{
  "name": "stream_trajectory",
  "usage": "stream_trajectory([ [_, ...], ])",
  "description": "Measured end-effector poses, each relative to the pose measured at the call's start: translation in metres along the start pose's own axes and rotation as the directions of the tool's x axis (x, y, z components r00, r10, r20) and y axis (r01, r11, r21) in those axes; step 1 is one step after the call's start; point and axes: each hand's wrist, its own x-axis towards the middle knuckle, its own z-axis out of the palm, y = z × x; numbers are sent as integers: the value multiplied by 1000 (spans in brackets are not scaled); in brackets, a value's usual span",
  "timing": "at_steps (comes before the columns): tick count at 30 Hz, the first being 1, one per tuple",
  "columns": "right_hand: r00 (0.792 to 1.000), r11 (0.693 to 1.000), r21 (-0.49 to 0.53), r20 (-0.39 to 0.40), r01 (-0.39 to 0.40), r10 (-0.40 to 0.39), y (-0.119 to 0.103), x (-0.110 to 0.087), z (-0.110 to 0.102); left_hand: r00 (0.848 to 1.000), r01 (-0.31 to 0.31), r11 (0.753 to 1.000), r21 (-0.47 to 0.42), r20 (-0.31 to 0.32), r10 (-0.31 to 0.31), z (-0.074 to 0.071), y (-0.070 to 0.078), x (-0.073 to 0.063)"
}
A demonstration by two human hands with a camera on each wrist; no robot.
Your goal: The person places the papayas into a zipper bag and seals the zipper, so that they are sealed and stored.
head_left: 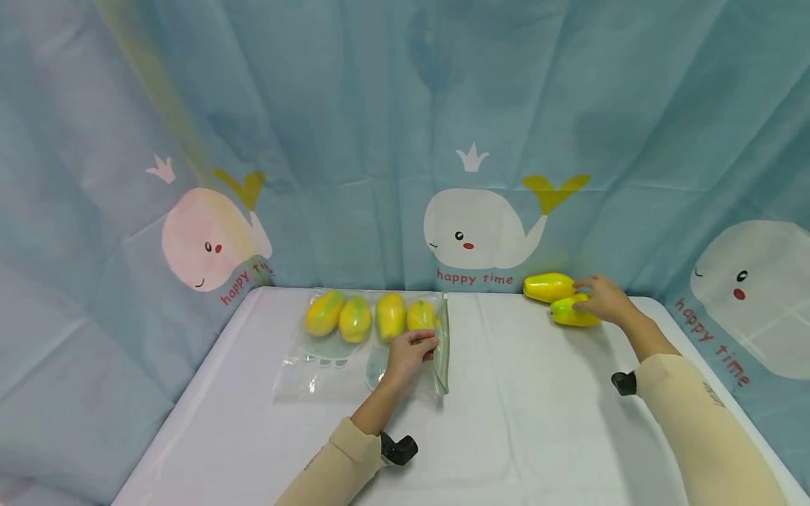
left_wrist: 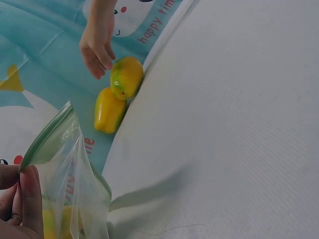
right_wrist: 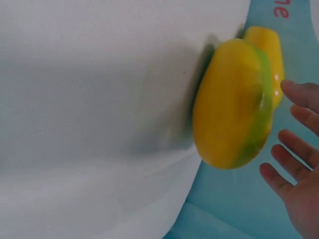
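Note:
My left hand (head_left: 405, 360) pinches the green-edged opening of a clear zip bag (head_left: 294, 383) between thumb and fingers. Held up in the left wrist view, the mouth of the bag (left_wrist: 62, 142) gapes. Several yellow-green papayas (head_left: 390, 318) lie inside, towards its far side. At the back right of the table, two more papayas lie touching, the nearer papaya (head_left: 572, 311) and the farther papaya (head_left: 547, 287). My right hand (head_left: 604, 301) is beside the nearer one. Its fingers are spread and apart from the fruit in the right wrist view, holding nothing.
The table (head_left: 506, 422) has a white cover. Behind it and at both sides hangs a blue curtain (head_left: 354, 140) printed with whales, and the two loose papayas lie close to it. Each wrist carries a small black camera (head_left: 399, 448).

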Motion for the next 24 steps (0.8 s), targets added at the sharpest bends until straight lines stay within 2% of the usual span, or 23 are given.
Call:
stream_trajectory([
  [5,1000,1000,8,11,-15,14,5,-1,4,1000,-23,1000,-6,3,23,1,19,-16],
  [8,999,1000,10,23,-28,28,8,-3,8,1000,-14,1000,-14,9,15,1,21,-18],
  [11,999,1000,1,24,-21,21,7,-5,11,1000,5,1000,-26,4,-5,0,13,-8],
  [16,999,999,-43,24,22,-21,0,-6,14,1000,-6,999,-43,-13,5,-2,-4,7],
  [21,999,999,-45,51,3,0,1,-10,17,1000,-1,999,-37,-25,0,-2,-9,9],
  [24,999,999,-47,35,20,-18,6,-13,20,999,4,1000,-27,-32,-5,-1,-9,8],
])
